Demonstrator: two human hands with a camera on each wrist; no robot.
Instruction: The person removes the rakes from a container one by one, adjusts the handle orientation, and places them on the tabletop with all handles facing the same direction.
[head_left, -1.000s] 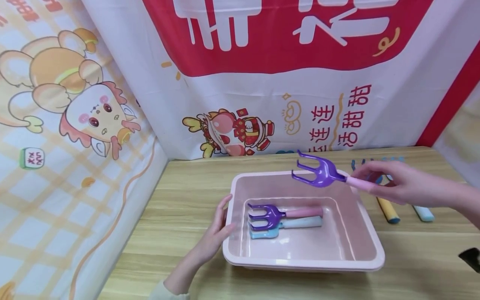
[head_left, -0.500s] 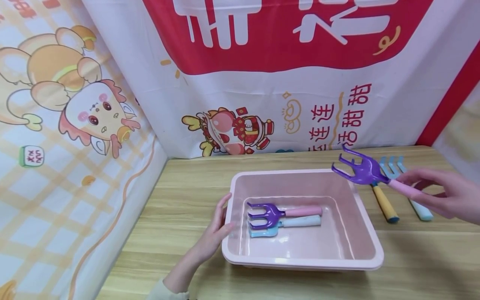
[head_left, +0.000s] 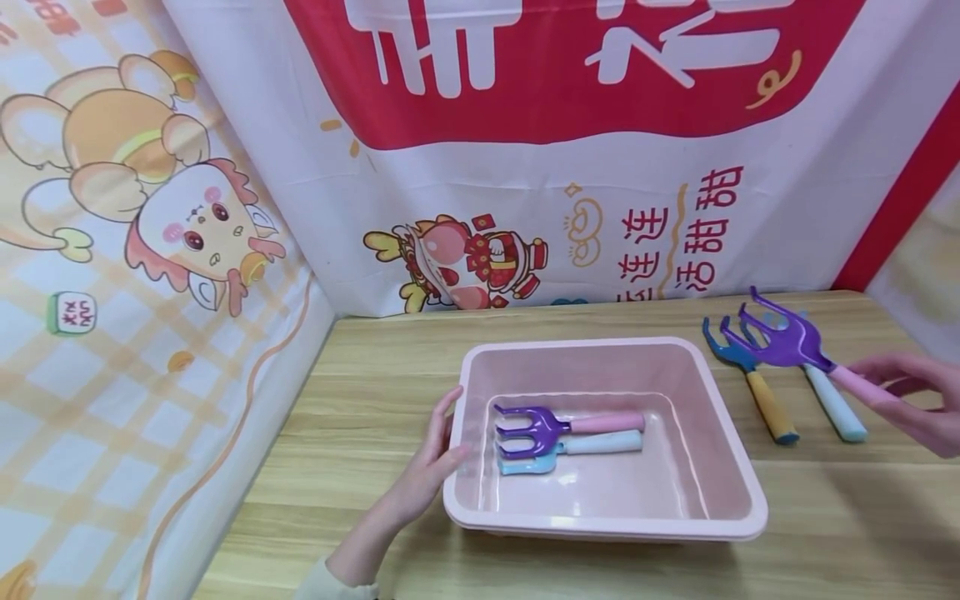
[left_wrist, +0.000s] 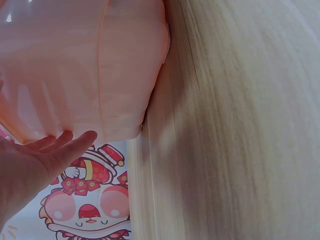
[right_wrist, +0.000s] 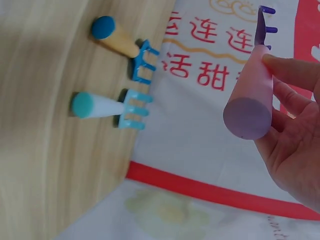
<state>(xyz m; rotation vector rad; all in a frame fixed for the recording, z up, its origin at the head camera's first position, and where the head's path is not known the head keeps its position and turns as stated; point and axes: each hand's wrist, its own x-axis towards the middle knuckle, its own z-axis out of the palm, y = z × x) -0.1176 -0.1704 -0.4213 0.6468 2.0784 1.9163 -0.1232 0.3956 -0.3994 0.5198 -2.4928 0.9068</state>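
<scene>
In the head view my right hand (head_left: 921, 402) pinches the pink handle of a purple rake (head_left: 789, 342), held above the table right of the pink bin (head_left: 592, 367). The right wrist view shows the handle's round end (right_wrist: 247, 118) between thumb and fingers of the right hand (right_wrist: 300, 115). My left hand (head_left: 422, 477) touches the bin's left side, thumb by the rim; its fairly straight fingers rest against the outer wall in the left wrist view. Inside lie another purple rake (head_left: 542, 432) with pink handle and a light-blue tool (head_left: 603, 443), side by side.
On the wooden table (head_left: 360, 400), right of the bin, lie a blue rake with orange handle (head_left: 768, 406) and a light-blue rake with pale handle (head_left: 834, 404). A printed cloth (head_left: 450, 183) hangs behind the table; another patterned cloth (head_left: 247, 367) is at left.
My right hand has carried the purple rake rightward from over the bin's right rim to over the two rakes on the table. The left hand has stayed at the bin.
</scene>
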